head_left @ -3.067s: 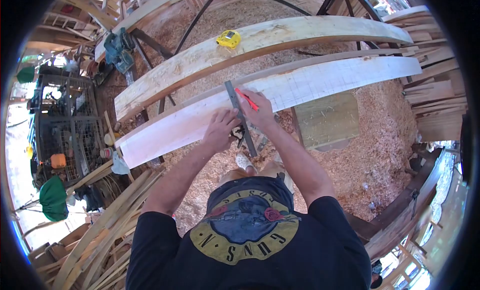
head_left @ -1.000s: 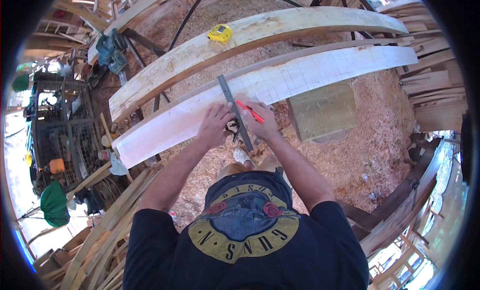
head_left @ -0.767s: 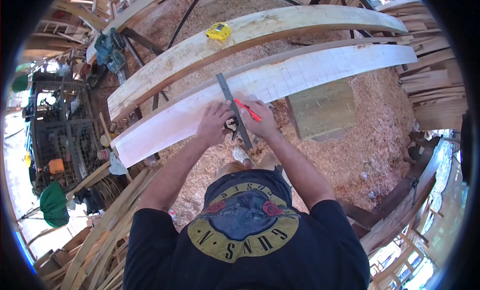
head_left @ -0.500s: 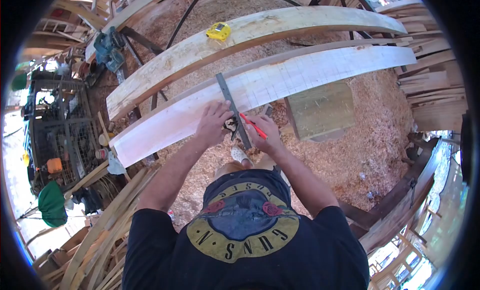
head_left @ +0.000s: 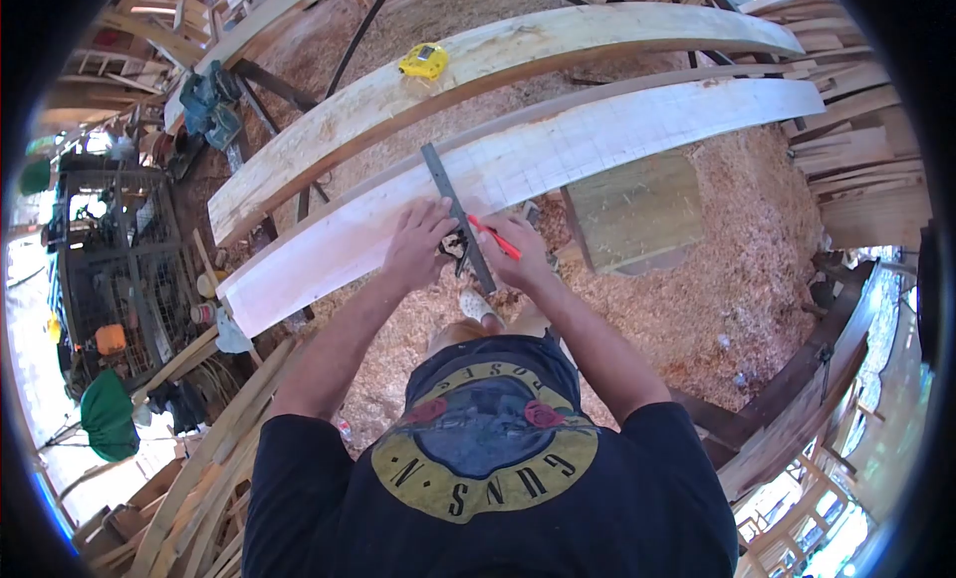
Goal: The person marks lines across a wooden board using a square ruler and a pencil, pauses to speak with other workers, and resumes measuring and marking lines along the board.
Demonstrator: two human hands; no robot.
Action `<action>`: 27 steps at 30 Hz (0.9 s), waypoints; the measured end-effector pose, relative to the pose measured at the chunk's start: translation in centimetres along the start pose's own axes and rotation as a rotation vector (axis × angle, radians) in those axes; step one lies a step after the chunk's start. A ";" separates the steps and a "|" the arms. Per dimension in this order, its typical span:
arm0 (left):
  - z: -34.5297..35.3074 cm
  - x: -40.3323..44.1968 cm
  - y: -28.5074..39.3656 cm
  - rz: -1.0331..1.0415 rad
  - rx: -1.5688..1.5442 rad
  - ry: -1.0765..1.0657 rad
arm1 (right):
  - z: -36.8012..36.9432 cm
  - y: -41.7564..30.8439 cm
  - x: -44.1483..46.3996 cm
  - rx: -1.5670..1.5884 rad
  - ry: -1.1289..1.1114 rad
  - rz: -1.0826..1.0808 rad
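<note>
One ruler (head_left: 441, 176) lies across the near beam (head_left: 568, 155), left of its middle. Your right grip (head_left: 515, 251) is closed around the pencil (head_left: 498, 238); your left grip (head_left: 417, 243) lies beside the ruler, its closure not determinable. Judged stiff and light, the ruler may slide: hold it down where it crosses the beam.

Daylight, blown-out glare at both sides, fisheye bending, dark corners

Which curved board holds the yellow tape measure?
The rear board, just beyond the front board, which has the ruler lying across it instead.
</note>
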State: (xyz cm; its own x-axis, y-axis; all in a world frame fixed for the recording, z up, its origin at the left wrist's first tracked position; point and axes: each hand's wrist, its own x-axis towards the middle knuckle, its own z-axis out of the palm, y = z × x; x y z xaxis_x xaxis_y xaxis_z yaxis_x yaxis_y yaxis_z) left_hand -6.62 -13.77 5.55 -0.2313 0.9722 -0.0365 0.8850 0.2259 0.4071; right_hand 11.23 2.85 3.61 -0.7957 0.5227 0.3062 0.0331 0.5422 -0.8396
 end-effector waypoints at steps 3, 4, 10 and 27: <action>-0.4 0.1 0.4 -0.018 0.000 -0.022 | 0.1 -0.3 2.2 0.023 0.036 -0.024; -0.5 0.2 0.4 -0.020 -0.003 -0.021 | 0.2 -0.4 2.5 0.034 0.042 -0.033; 0.0 -0.1 0.2 -0.019 -0.026 0.001 | -1.3 -0.6 1.3 0.065 -0.027 0.082; -0.2 0.1 0.4 -0.049 -0.007 -0.040 | 0.4 0.3 3.6 -0.009 -0.007 -0.028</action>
State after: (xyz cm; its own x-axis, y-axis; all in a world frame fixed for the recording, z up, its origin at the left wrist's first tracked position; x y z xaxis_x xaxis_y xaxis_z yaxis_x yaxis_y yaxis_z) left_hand -6.39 -13.59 5.84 -0.2584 0.9616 -0.0928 0.8702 0.2734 0.4099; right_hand 8.10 4.63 4.31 -0.8004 0.5028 0.3264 0.0162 0.5625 -0.8267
